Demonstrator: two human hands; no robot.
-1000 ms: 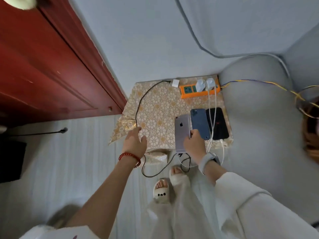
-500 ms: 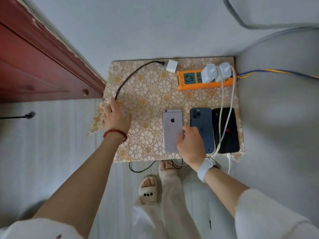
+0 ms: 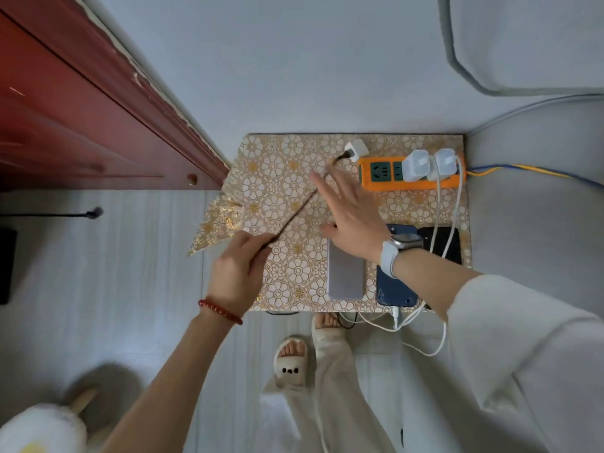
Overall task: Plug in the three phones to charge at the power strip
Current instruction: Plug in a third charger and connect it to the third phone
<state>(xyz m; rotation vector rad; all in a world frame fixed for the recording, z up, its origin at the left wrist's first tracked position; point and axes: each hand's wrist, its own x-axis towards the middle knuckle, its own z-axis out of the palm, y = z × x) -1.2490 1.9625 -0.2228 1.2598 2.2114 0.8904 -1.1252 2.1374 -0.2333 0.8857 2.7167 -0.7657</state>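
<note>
While the left hand (image 3: 237, 273) pinches the dark cable (image 3: 294, 212) taut above the bench (image 3: 287, 152), the right hand (image 3: 351, 217) reaches with fingers spread and empty toward the loose white adapter (image 3: 356, 148) lying just left of the orange power strip (image 3: 411, 173). Three phones (image 3: 345, 276) lie side by side nearer the person; two white chargers (image 3: 428, 163) already sit in the strip. Too much pull on the cable could drag the adapter away from the reaching fingers.

Looks like someone's home, probably a bedroom corner: red wooden door (image 3: 81, 125), slippers (image 3: 291, 359) on pale floor, flowery cloth-covered worktop (image 3: 277, 178) against the wall.
</note>
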